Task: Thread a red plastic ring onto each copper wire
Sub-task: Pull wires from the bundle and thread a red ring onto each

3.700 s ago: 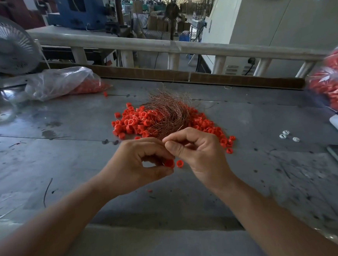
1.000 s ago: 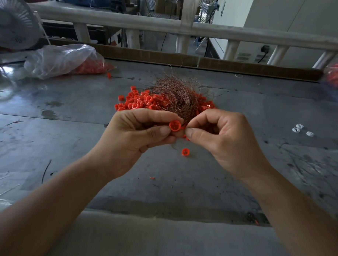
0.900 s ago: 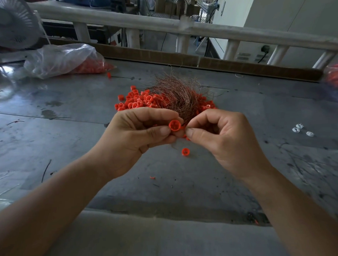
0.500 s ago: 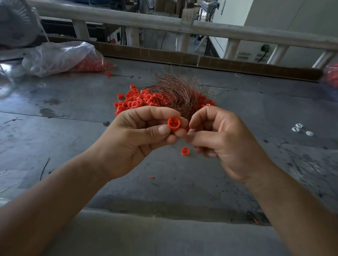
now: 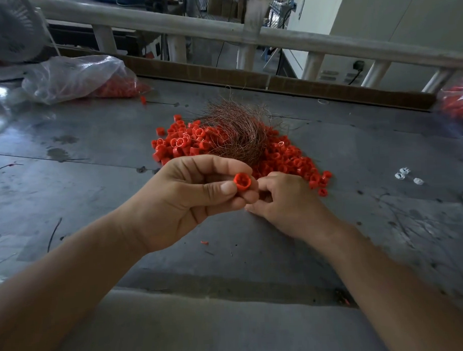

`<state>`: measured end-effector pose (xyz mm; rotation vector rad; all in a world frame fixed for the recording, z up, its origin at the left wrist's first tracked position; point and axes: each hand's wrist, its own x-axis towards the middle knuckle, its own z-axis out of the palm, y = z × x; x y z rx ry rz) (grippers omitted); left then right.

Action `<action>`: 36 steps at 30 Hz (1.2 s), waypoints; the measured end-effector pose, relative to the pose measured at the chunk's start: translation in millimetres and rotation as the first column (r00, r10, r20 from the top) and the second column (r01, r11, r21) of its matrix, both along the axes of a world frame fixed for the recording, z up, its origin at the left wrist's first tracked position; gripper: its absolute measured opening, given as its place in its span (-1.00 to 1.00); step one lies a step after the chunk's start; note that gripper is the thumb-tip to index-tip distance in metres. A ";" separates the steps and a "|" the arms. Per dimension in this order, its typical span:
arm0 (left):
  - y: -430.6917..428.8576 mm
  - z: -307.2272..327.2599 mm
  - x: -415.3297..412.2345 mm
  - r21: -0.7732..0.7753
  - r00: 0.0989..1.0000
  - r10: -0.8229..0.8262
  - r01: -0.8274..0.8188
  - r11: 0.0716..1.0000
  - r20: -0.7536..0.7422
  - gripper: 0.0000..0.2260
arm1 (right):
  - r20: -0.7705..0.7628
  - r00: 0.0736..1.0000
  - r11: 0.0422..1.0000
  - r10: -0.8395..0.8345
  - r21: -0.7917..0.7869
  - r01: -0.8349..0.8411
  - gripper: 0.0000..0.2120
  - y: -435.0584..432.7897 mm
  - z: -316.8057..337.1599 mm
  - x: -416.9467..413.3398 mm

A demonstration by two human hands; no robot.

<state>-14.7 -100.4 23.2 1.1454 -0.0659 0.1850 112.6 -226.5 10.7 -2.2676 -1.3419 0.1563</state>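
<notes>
I have my left hand (image 5: 178, 200) raised a little off the table (image 5: 94, 180), thumb and forefinger closed in a tight pinch on one red ring (image 5: 242, 181), its open bore turned up toward the camera. The other fingers are curled in beneath it. Whether a wire already sits in that bore I cannot tell; any strand there is too fine to make out. My right hand (image 5: 286, 202) is just beside the pinch on its right and lower, down at the tabletop with the fingers bent under. Its tips are hidden, so I cannot say whether it has hold of anything. Beyond the pinch lies the tangle of copper wires (image 5: 236, 130), resting on the heap of loose rings (image 5: 285, 157), which spreads out past the right hand too. I judge this to be the fetching part of the cycle: a ring is presented and ready, and the right hand is after the next piece. The next move calls for one strand singled out from the tangle, its end brought level with the bore and fed straight through, while the left pinch keeps the ring steady without covering the hole.
</notes>
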 end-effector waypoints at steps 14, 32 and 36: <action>2.6 0.2 3.0 0.034 0.985 0.108 -0.104 0.994 -0.135 -0.79 | -0.695 0.627 0.829 0.353 0.543 0.136 -0.84 -10.4 29.6 1.1; 1.3 2.3 1.5 0.095 0.979 0.151 -0.138 0.986 -0.140 -0.78 | -0.642 0.688 0.872 0.339 0.489 0.026 -0.89 -11.5 29.2 -7.6; -0.5 2.1 2.2 0.117 0.971 0.197 -0.182 0.976 -0.133 -0.77 | -0.598 0.743 0.863 0.302 0.503 0.054 -0.77 -9.5 26.9 -7.4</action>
